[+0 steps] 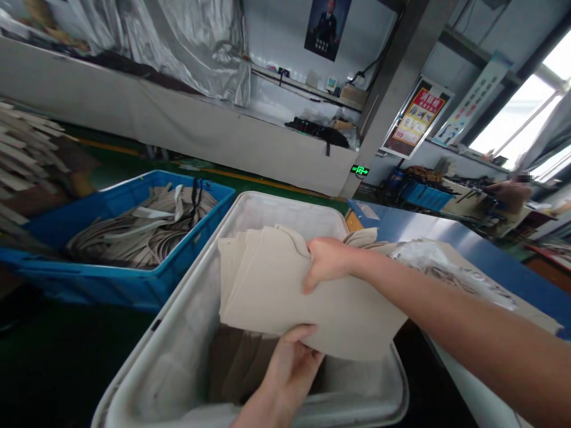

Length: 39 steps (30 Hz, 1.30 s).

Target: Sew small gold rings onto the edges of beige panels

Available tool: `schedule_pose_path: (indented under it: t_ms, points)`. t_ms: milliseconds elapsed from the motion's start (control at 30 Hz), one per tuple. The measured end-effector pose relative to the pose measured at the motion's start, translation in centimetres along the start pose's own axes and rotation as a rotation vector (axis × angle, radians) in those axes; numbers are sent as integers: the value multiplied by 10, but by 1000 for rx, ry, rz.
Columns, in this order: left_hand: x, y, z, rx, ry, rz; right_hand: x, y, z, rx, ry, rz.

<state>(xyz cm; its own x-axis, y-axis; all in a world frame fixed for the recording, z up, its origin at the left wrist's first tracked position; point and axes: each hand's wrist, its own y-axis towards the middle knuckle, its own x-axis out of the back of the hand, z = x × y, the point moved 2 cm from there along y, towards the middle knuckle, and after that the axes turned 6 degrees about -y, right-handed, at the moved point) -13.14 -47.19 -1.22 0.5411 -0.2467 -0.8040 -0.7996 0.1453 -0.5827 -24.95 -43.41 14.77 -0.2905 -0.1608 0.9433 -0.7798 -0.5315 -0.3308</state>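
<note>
A stack of flat beige cut sheets [276, 285] hangs over the white plastic bin [178, 333]. My right hand [328, 261] grips the stack's far top edge, fingers curled over it. From below, my left hand [292, 356] holds the near bottom edge, thumb on top. More beige pieces [241, 362] lie inside the bin under the stack.
A blue crate [134, 285] with grey strips stands left of the bin. A blue table [446, 238] on the right carries more beige sheets and crumpled clear plastic [428, 255]. Stacked strips [27, 154] are at far left. A long white counter [187, 125] runs behind.
</note>
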Motion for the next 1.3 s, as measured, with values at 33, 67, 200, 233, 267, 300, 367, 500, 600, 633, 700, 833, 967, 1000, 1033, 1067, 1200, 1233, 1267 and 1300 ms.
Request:
schedule_pose_path:
  t_ms: [33,67,200,233,267,300,367,500,600,633,700,833,967,1000,1033,1067,1200,1233,1267,1300]
  points:
    - [13,3,-3,-14,32,-63,-15,11,3,6,37,41]
    - [26,5,-7,-17,71,-136,-32,21,7,25,79,82]
    - [75,10,-21,98,231,-394,-111,48,23,36,148,132]
    - [84,9,-24,145,255,-419,-130,49,27,47,162,139]
    - [90,9,-26,182,276,-440,-148,47,29,65,184,157]
    - [95,9,-27,203,294,-462,-164,43,29,84,211,173]
    - [99,8,-25,199,328,-513,-189,30,25,129,268,220]
    - [93,14,-6,151,381,-516,-219,-3,0,109,332,267]
    - [84,24,8,147,432,-502,-233,-25,-18,77,377,274]
    - [81,27,10,139,448,-506,-237,-32,-22,67,394,270]
    - [77,32,12,119,473,-517,-243,-45,-30,44,426,255]
    - [76,36,12,93,538,-486,-251,-67,-42,0,469,223]
    - [79,38,10,67,603,-403,-263,-86,-51,-50,500,190]
    - [80,38,9,46,620,-379,-268,-90,-53,-64,504,180]
    - [81,39,7,22,640,-355,-272,-94,-54,-76,506,170]
    - [83,40,5,-2,665,-333,-277,-97,-55,-89,504,158]
    - [91,46,-3,-31,823,-298,-292,-104,-56,-134,488,97]
    - [93,49,-4,-37,881,-271,-294,-105,-55,-145,486,78]
    - [95,51,-6,-57,960,-225,-296,-105,-55,-154,486,60]
    - [96,54,-7,-89,1052,-171,-298,-106,-55,-161,487,44]
